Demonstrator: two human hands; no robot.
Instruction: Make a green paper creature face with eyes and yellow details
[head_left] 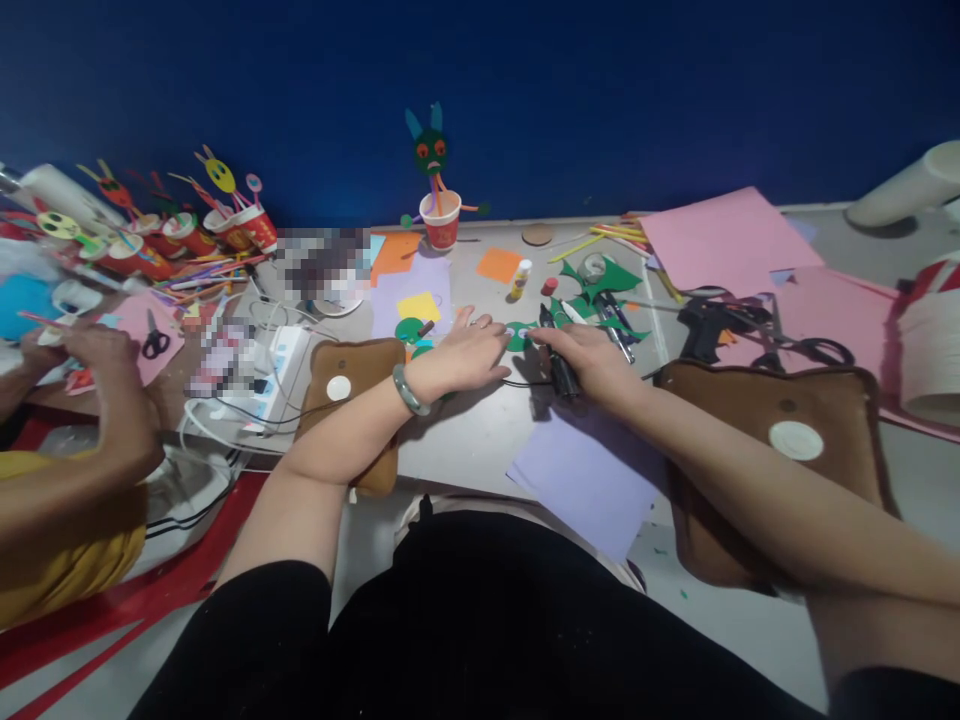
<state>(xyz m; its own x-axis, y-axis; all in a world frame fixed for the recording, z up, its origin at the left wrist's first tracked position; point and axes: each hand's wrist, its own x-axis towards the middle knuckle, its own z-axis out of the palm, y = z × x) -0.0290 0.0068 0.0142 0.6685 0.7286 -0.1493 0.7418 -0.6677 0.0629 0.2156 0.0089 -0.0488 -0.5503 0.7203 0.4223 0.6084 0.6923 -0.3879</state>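
The right hand (589, 355) has its grip closed around a black marker (562, 372), just beside a green paper cut-out (517, 338) with pale eye shapes. The cut-out lies on the desk (465, 435), between the two hands. The left hand (471, 355) lies palm down beside it, grip released, fingers loosely extended; whether they press the paper is hidden. The step in hand looks like inking details, and the next move likely calls for a steadied cut-out and light marker strokes.

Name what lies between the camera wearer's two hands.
A small green paper piece with pale patches lies between the left hand and right hand, in the head view.
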